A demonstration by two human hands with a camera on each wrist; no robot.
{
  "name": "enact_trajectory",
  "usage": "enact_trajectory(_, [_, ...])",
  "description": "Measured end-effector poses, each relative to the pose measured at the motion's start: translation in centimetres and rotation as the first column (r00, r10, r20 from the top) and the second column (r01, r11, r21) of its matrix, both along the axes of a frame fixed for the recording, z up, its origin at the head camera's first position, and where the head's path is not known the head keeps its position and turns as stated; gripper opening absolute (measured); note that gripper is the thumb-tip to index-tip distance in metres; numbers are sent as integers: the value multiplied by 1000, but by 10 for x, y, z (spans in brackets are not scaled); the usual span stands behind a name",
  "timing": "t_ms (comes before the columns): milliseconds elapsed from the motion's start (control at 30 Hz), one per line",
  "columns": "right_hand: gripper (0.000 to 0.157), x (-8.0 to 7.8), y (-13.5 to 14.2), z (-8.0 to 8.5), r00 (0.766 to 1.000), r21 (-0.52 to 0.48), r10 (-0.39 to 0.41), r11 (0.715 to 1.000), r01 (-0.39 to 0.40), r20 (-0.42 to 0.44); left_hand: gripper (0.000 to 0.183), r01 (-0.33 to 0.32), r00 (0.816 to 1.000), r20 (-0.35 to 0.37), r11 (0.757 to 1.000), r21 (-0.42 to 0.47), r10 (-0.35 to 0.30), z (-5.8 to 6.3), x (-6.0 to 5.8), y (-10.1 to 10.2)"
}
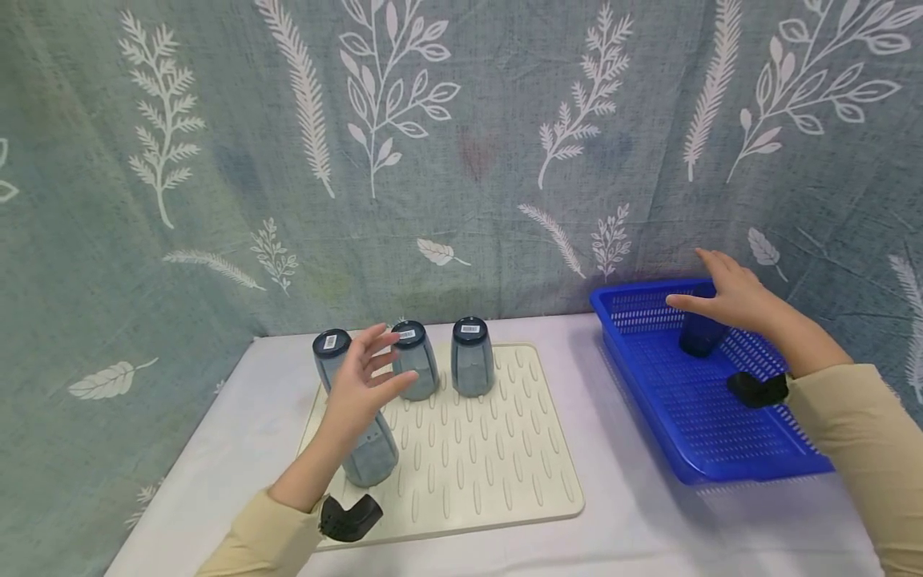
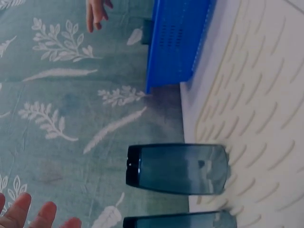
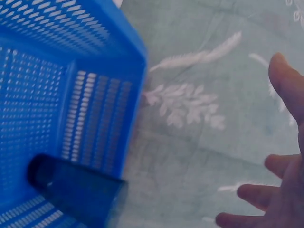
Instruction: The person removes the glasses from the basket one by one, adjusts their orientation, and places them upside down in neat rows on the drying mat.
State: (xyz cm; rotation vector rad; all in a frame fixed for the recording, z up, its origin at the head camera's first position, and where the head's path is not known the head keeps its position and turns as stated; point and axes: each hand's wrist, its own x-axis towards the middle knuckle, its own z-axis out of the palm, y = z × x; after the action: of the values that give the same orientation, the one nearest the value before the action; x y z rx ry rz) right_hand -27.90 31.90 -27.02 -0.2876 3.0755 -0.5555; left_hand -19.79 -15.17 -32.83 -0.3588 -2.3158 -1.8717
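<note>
My left hand (image 1: 360,385) hovers above the left part of a cream drying mat (image 1: 497,449), fingers spread, holding nothing. Several blue-tinted drinking glasses stand upside down there, dark bases up: a back-left glass (image 1: 326,362), a middle glass (image 1: 418,373), a right glass (image 1: 472,361) and a front-left glass (image 1: 371,461). The hand and forearm partly cover the two left ones. My right hand (image 1: 731,295) is over the back of a blue basket (image 1: 649,401), thumb and fingers apart, nothing in it. Below it, one glass (image 3: 76,190) stands upright in the basket, dark base down.
A white cloth (image 1: 591,513) covers the table between mat and basket. Behind the table hangs a grey-green curtain (image 1: 476,160) with white leaf prints. Black straps with camera mounts (image 1: 349,519) sit at both wrists.
</note>
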Motion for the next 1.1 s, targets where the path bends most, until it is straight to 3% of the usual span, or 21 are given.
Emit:
enact_trajectory(433, [102, -18, 36, -30, 985, -138, -155, 980, 144, -78, 70, 44, 997, 67, 998, 46, -47, -8, 11, 17])
enact_trajectory(633, [101, -22, 45, -49, 975, -184, -210, 964, 195, -67, 69, 77, 993, 85, 995, 57, -82, -12, 12, 25])
enact_trajectory(967, [101, -29, 52, -77, 952, -309, -303, 910, 276, -43, 70, 131, 984, 107, 987, 91, -140, -28, 15, 36])
enact_trajectory(1100, [101, -32, 52, -86, 933, -389, -358, 864, 318, -32, 71, 160, 978, 116, 980, 121, -174, -37, 17, 40])
